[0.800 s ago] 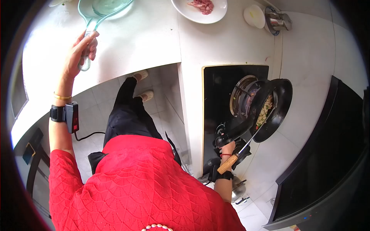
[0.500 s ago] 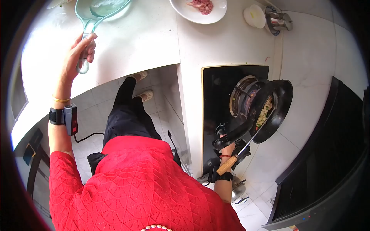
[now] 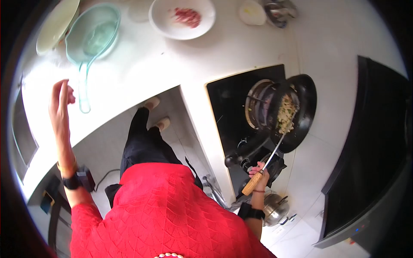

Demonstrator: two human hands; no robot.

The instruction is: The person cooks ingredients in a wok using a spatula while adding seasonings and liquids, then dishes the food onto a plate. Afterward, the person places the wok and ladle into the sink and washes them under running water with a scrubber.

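Observation:
My left hand (image 3: 61,101) is open, just left of the handle of a translucent teal scoop (image 3: 84,81) and not touching it. The scoop rests on the white counter, its handle toward me. My right hand (image 3: 260,175) is curled behind the wooden handle of a metal-shafted spatula (image 3: 253,184), close to a stove knob (image 3: 249,169). The handle covers part of the fingers, so what they grip is unclear. The spatula's far end lies among chopped, pale food with green bits (image 3: 285,115) in a black wok (image 3: 306,112), which sits tilted over the burner.
A white plate of raw meat (image 3: 206,12) stands on the counter (image 3: 142,56). Beyond it are a small white bowl (image 3: 252,13) and a metal container (image 3: 280,10). A pale bowl (image 3: 56,32) sits far left. A steel pot (image 3: 275,209) is right of my forearm.
My left hand has let go of the scoop and moved left and toward me. My right hand has drawn back from beneath the wok handle. The view has shifted.

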